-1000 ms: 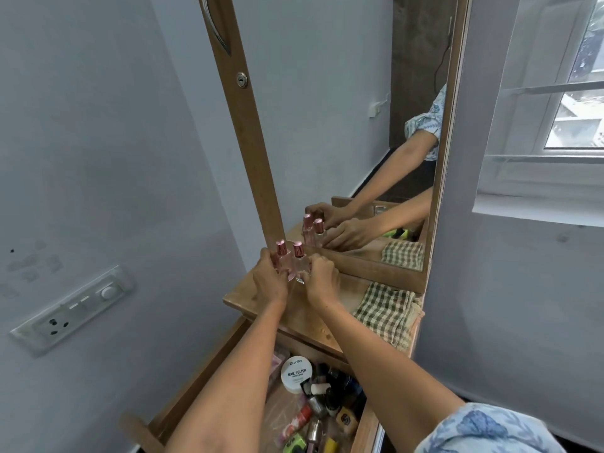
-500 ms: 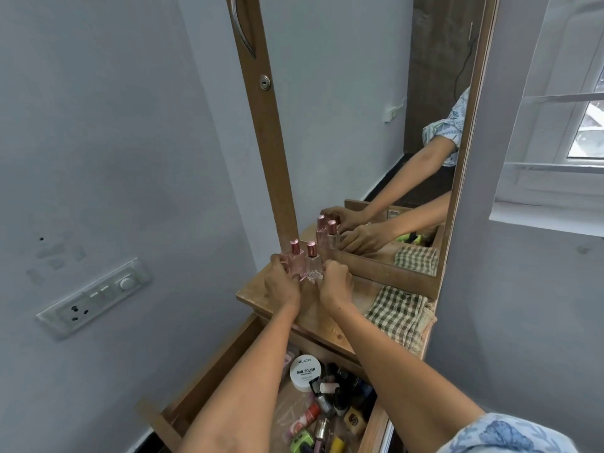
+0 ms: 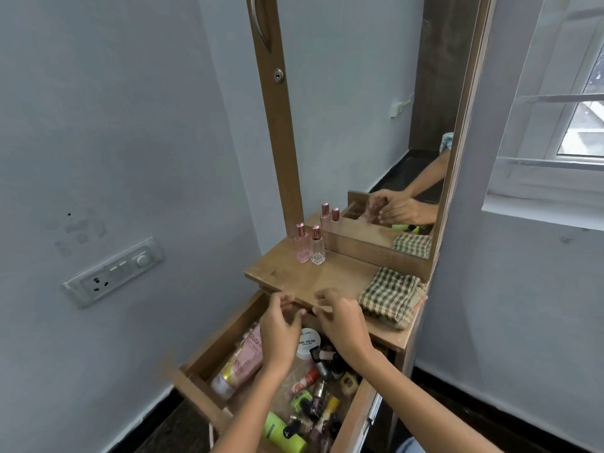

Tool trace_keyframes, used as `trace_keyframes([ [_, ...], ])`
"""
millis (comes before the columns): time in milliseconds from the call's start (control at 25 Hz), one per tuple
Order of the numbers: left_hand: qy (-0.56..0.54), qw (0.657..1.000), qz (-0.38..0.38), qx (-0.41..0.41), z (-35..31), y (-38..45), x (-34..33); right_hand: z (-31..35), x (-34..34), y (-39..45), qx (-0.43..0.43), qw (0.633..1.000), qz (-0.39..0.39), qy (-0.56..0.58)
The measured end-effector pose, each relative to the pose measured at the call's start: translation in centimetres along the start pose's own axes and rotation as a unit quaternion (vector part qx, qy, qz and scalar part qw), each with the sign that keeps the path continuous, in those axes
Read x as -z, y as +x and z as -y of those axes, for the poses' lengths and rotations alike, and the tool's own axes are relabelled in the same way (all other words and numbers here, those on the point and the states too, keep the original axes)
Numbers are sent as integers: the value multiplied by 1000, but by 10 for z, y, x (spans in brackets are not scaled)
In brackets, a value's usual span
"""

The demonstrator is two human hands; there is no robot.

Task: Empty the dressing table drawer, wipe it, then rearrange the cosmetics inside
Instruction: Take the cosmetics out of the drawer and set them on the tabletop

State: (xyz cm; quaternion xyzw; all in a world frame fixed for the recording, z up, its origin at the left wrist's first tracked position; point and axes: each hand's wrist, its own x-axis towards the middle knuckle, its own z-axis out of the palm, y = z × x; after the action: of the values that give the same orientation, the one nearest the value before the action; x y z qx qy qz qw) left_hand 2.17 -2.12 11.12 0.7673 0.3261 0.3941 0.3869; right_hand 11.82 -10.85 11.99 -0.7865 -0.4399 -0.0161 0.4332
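Drawer (image 3: 209, 351) open; loosely curled fingers (image 3: 287, 302) hold nothing.

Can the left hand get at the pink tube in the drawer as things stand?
Probably yes. The left hand hovers over the open drawer, holding nothing, and the pink tube lies uncovered just below and beside it along the drawer's left wall.

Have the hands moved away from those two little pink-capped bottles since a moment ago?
Yes. Both hands, left and right, let go of the bottles by the mirror and drew back toward the person, now over the open drawer.
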Motion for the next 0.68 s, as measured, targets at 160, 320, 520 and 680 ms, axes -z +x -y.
trace_keyframes([
  [160,-9,998,51,21,17,-34,16,-9,6,-39,60,995,53,-55],
  [320,9,997,76,33,18,-55,21,-17,8,-52,46,989,103,-91],
  [520,26,993,101,58,11,-57,34,-8,13,-61,104,948,277,-114],
  [680,56,991,110,60,16,-57,51,2,11,-80,127,906,386,-121],
])
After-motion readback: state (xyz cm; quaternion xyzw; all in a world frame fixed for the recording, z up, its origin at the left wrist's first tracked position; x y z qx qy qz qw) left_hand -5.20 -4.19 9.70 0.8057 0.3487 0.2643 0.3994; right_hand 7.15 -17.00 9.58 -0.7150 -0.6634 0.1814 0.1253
